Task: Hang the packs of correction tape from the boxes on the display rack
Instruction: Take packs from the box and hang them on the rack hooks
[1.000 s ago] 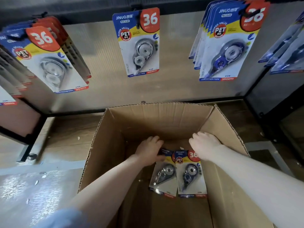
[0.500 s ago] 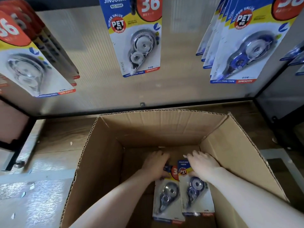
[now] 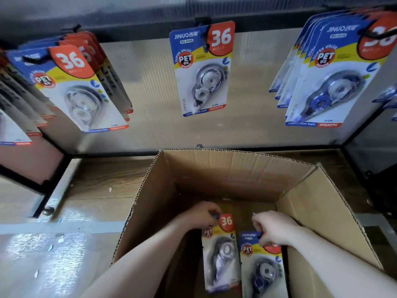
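Both my hands reach into an open cardboard box (image 3: 236, 168). My left hand (image 3: 203, 215) pinches the top of a grey correction tape pack (image 3: 221, 254). My right hand (image 3: 275, 230) grips the top of a dark blue correction tape pack (image 3: 262, 269) beside it. Both packs hang upright from my fingers inside the box. On the display rack above, a single grey pack (image 3: 203, 69) hangs on the middle hook. A stack of blue packs (image 3: 330, 78) hangs to the right, and a stack of clear packs (image 3: 75, 87) to the left.
The box stands on a wooden floor (image 3: 103, 179) under the rack's translucent back panel (image 3: 154, 93). A black frame leg (image 3: 49, 190) stands at the left, another black frame (image 3: 361, 164) at the right. More hanging packs show at the far left edge (image 3: 12, 117).
Both hands have taken hold of the two packs and lifted them off the box floor. The view has tilted up and shifted left.
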Demonstrator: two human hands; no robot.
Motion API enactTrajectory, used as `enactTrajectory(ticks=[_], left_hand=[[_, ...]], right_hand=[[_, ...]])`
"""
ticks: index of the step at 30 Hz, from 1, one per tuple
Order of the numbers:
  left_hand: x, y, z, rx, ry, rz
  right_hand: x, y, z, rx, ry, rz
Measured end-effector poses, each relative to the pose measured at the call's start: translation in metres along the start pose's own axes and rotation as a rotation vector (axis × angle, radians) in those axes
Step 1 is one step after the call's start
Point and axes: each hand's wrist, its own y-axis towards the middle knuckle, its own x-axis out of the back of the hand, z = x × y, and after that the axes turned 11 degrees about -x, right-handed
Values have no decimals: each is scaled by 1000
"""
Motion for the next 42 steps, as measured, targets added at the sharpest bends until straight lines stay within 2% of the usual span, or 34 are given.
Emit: enactTrajectory(ticks=[5,8,19,42], left_hand=[[33,-9,-29,15,-177,-225],[55,-25,-51,-45,-251,-327],[99,-89,-128,-283,-469,-416],[106,-134,-206,-462,-124,-585]], right_hand=[[32,-12,6,9,149,-131],[54,-25,6,-3,127,-228],[102,-79,-2,-70,169,-431],[150,-183,-38,15,578,-929]])
